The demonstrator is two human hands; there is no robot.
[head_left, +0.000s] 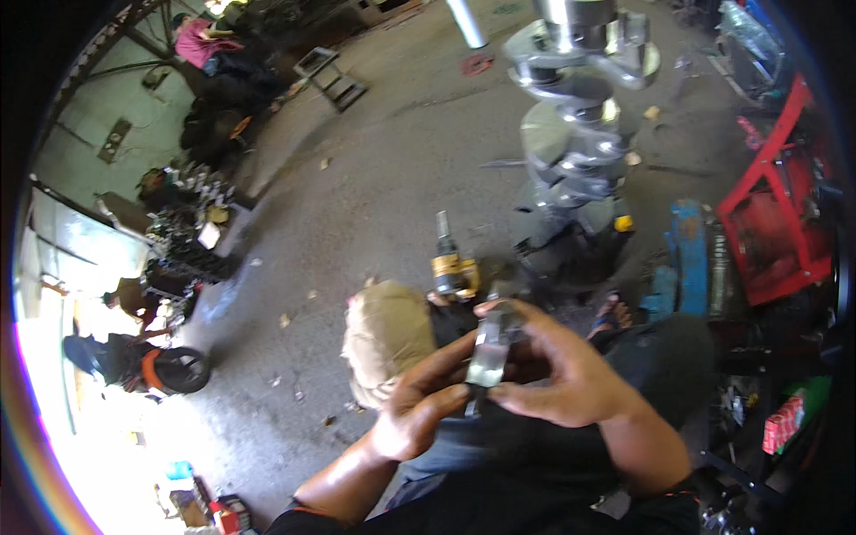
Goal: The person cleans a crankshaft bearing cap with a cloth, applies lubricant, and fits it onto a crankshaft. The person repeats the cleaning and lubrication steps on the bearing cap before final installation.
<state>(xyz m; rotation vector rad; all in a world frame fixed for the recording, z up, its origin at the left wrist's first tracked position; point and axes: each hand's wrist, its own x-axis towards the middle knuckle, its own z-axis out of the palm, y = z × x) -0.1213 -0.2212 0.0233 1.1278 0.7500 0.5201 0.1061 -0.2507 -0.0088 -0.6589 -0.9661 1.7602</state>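
In front of my lap I hold a shiny metal piece (488, 361) with flat, bright faces and a dark lower end; its exact kind does not show. My left hand (426, 388) grips it from the left, thumb near its lower end. Around its right side curl the fingers of my right hand (562, 366), with the thumb also low on it. Beyond my hands a yellow and black power drill (455, 267) is on the floor. A large shiny crankshaft (571, 152) stands upright ahead, slightly right.
Beside my left hand is a rounded beige cloth thing (388, 334). At right are a blue metal part (688, 254) and a red metal frame (776, 214). Dark machine parts (192, 223) line the left wall. A person (209, 45) sits far left; a motorbike wheel (181, 370) is nearer.
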